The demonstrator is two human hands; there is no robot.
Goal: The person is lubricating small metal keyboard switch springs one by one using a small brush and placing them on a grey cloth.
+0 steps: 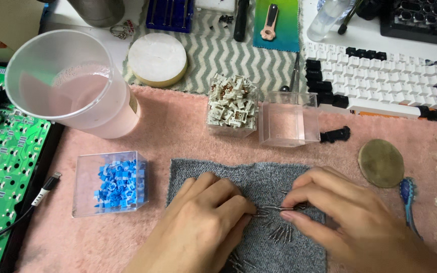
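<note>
Both my hands rest on a small grey cloth (259, 177) laid over a pink mat (178, 126). My left hand (203, 217) has its fingers curled, fingertips pressing on small metal springs (279, 233) scattered on the cloth. My right hand (340, 207) pinches a thin metal tool or spring (278, 208) between thumb and forefinger, its tip meeting my left fingertips. What exactly is pinched is too small to tell.
A clear box of blue parts (111, 183) sits left. A clear box of white switch housings (232, 105) and an empty clear box (289, 121) stand behind. A large cup of pink drink (72, 83), green circuit board (6, 167), keyboard (380, 76), round disc (380, 163) surround.
</note>
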